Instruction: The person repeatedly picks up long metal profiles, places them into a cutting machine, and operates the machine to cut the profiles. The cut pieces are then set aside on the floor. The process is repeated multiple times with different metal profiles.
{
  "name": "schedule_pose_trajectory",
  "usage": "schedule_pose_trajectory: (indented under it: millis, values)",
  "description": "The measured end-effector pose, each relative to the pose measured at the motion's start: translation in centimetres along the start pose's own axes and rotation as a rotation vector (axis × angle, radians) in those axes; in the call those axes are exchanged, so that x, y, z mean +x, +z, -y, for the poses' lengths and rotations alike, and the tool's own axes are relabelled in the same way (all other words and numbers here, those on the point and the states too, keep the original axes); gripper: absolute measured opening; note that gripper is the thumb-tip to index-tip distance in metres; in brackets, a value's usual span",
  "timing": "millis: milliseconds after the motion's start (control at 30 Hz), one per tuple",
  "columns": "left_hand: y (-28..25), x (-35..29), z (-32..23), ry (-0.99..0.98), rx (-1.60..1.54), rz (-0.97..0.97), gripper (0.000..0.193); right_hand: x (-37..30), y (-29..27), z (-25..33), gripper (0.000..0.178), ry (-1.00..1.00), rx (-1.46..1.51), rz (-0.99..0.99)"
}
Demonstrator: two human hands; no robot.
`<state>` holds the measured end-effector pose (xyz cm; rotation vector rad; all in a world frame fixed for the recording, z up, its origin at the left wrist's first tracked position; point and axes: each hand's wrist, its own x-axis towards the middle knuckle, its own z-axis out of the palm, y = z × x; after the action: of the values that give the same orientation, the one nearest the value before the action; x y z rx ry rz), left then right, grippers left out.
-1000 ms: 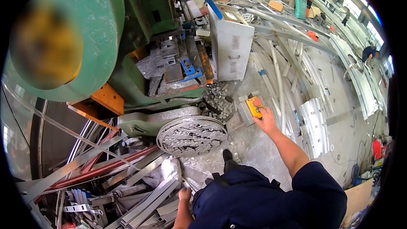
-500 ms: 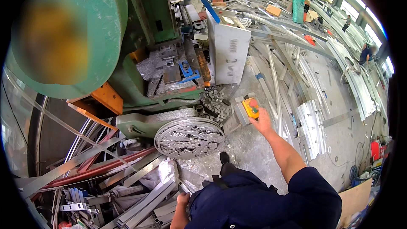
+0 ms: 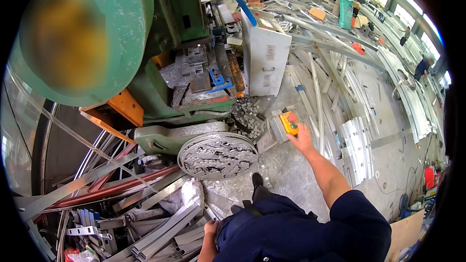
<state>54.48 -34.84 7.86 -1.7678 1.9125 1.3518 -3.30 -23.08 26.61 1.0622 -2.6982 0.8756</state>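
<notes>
My right hand [image 3: 303,139] is closed at the near right side of a yellow push-button box [image 3: 288,124], which carries a red mushroom button and a smaller dark green one. The box sits on a grey metal stand. Low by my left thigh, my left hand [image 3: 210,227] has its fingers curled in; whatever it may hold is hidden. Ahead to the left stands a green press machine [image 3: 162,138]. On its bed [image 3: 198,98] lie metal die blocks and a blue clamp piece [image 3: 218,81]. A round pedestal [image 3: 218,157] covered with metal chips is near my feet.
Small offcuts [image 3: 248,115] lie heaped beside the press. A grey cabinet [image 3: 266,63] stands behind them. Metal profiles [image 3: 167,235] crowd the lower left, and long strips [image 3: 318,97] cover floor at right. Another person [image 3: 424,66] bends over stacked profiles at far right.
The view has shifted slightly, so the press and cabinet appear a little farther right. My right hand stays at the button box, and my left hand stays by my thigh.
</notes>
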Motion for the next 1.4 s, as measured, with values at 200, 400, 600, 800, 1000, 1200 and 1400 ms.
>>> schedule_pose_trajectory:
  millis: [200,400,600,800,1000,1200,1400]
  values:
    - [-1.5,-0.3,-2.8,-0.065,-0.119,0.025,0.037,0.0,0.1,-0.5,0.063,0.009,-0.022,0.016]
    - [-1.7,-0.5,-1.2,-0.105,-0.084,0.035,0.035,0.0,0.1,0.3,0.063,0.007,-0.002,0.015]
    - [-0.7,-0.6,1.0,-0.014,0.040,-0.017,0.037,-0.1,0.5,0.2,0.065,0.015,0.022,0.006]
    - [-0.5,-0.7,0.8,-0.043,-0.001,0.004,0.037,-0.2,0.4,-0.3,0.065,0.010,0.004,-0.003]
    - [-1.4,-0.5,0.6,-0.054,-0.098,0.009,0.035,-0.2,0.7,-0.1,0.067,0.013,0.016,-0.010]
    - [-2.3,-1.6,-0.7,-0.087,-0.101,0.068,0.032,-0.3,0.6,-0.6,0.069,0.033,0.047,-0.010]
    - [-5.4,2.6,-0.5,-0.143,-0.332,0.097,0.032,-0.6,-0.2,2.2,0.068,-0.027,0.046,-0.117]
